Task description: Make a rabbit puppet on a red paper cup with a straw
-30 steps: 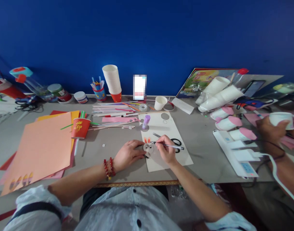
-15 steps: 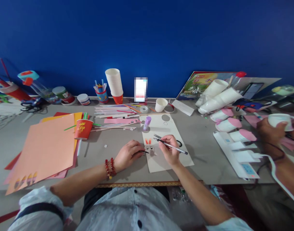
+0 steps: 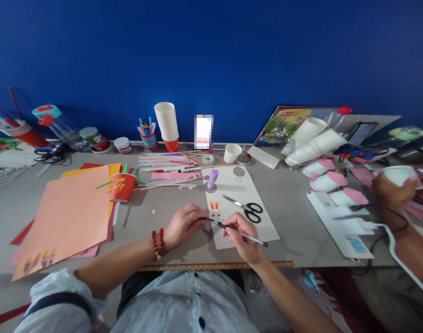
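My right hand (image 3: 244, 236) grips a clear-barrelled pen (image 3: 254, 239), its black front end pointing left. The pen's tip meets the fingertips of my left hand (image 3: 187, 223), which are pinched on a small black pen cap, mostly hidden now. Under and beside the hands lies a sheet of white paper (image 3: 260, 233). On it rests a small white rabbit face cutout (image 3: 215, 214) with orange inner ears, its lower part partly covered. Black-handled scissors (image 3: 244, 208) lie half spread above my right hand. Farther up the sheet stands a purple glue stick (image 3: 213, 179).
Coloured paper sheets (image 3: 72, 208) and a red cup (image 3: 123, 187) with straws are at left. Behind are straws (image 3: 162, 159), a stack of white cups (image 3: 166, 120) and a tape roll (image 3: 208, 159). A power strip (image 3: 343, 231) lies right, beside a co-worker's hands (image 3: 395, 189) holding a cup.
My right hand has moved down and left, bringing the pen's tip to my left fingertips. The scissors, earlier mostly covered by that hand, now show fully.
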### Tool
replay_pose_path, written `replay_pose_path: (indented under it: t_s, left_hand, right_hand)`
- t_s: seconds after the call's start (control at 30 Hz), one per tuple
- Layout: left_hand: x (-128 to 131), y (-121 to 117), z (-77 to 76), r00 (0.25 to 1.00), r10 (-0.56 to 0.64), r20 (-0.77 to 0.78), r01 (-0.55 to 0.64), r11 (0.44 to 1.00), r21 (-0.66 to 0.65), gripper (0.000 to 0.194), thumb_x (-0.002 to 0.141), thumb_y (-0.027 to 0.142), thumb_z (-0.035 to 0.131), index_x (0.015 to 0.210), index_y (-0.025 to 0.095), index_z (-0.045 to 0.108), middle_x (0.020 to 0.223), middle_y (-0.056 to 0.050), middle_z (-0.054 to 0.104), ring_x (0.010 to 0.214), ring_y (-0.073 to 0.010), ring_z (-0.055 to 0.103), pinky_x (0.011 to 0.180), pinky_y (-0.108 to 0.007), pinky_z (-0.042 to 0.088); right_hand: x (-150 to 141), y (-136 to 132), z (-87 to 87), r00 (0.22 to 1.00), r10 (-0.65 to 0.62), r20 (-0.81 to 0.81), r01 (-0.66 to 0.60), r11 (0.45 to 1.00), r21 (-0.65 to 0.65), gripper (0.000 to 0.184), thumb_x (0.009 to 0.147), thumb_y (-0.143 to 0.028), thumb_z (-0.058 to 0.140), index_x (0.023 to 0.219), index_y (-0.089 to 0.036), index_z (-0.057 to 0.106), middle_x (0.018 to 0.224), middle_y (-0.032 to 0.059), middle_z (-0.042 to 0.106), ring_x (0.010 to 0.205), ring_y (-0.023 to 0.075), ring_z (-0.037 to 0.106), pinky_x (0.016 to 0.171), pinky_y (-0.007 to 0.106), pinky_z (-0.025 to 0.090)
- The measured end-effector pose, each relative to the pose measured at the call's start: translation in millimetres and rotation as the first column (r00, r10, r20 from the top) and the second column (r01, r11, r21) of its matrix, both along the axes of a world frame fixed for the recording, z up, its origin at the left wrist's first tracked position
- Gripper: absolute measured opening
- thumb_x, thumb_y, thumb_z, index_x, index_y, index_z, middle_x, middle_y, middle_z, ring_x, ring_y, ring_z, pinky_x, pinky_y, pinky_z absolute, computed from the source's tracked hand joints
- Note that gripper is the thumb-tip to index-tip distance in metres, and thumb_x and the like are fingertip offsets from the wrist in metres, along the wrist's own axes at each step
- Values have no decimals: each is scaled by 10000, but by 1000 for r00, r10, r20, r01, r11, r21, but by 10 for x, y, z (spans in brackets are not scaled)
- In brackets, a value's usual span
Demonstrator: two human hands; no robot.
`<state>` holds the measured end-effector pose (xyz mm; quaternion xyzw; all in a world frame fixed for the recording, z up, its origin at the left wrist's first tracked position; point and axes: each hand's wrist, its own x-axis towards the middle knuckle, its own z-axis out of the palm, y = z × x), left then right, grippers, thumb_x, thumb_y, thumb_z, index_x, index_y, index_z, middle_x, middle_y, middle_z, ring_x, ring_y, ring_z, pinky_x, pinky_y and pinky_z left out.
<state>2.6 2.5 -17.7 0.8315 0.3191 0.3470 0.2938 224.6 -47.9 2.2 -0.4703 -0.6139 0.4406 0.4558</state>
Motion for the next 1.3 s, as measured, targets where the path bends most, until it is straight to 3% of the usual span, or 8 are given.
replay_pose_path:
  t_s: [0.3,0.57,0.63,0.73,0.8,0.93,1.1,1.3]
  left_hand:
    - [-32,-72,42,986,-154,-59,162,969,186,210,976,256,521,1138,175,628,1011,-101,696,952,-191,623,851,-322,514]
    - [-67,-144,17,973,-222,-62,231,927,296,274,1029,349,368,1030,164,571,777,-58,660,678,-149,606,631,-257,468]
    - [-65,-155,17,972,-231,-48,234,914,331,343,1034,403,329,974,164,567,715,-45,629,630,-146,580,599,-258,440]
    - [-57,-168,23,977,-209,-41,209,904,373,414,1023,475,326,874,165,556,656,-29,584,575,-137,536,555,-256,393]
    - [-49,-177,30,982,-185,-26,180,901,396,442,1014,504,335,813,169,541,621,-16,554,542,-129,507,533,-256,366]
    - [-33,-216,66,992,-121,32,96,901,423,496,1024,514,277,748,175,511,575,1,513,499,-120,459,510,-260,319]
    - [-24,-275,129,998,-47,47,24,916,402,497,1040,465,238,716,184,489,572,-2,500,495,-123,430,503,-266,292]
    - [-7,-309,162,998,-23,61,0,932,363,467,1047,422,225,726,189,471,571,2,489,507,-130,425,507,-263,287]
  right_hand:
    - [-105,-110,-72,996,88,3,-88,996,-34,98,910,-248,468,871,-219,553,636,-19,607,522,119,522,486,223,405]
    - [-149,-276,-133,988,149,-42,-151,987,-53,181,971,-368,423,991,-231,540,595,-44,546,487,122,492,471,232,379]
    - [-162,-283,-131,989,144,11,-144,988,-53,272,977,-422,403,888,-226,568,586,-28,553,493,130,497,481,247,385]
    - [-230,-313,-153,988,121,99,-120,993,-23,509,991,-495,331,597,-219,500,521,-6,514,492,138,493,501,266,391]
    - [-307,-349,-198,990,95,104,-93,995,-26,598,994,-534,287,513,-219,448,492,3,495,491,139,501,504,267,398]
    - [-471,-405,-304,998,-1,62,4,999,-48,650,1004,-540,234,465,-221,408,453,5,487,471,131,514,532,264,418]
    - [-580,-392,-320,981,-159,108,158,987,19,625,999,-509,277,459,-233,427,430,6,495,491,139,527,616,279,453]
    - [-636,-362,-286,969,-234,74,233,972,19,610,986,-550,270,554,-238,568,447,16,523,456,162,509,514,298,448]
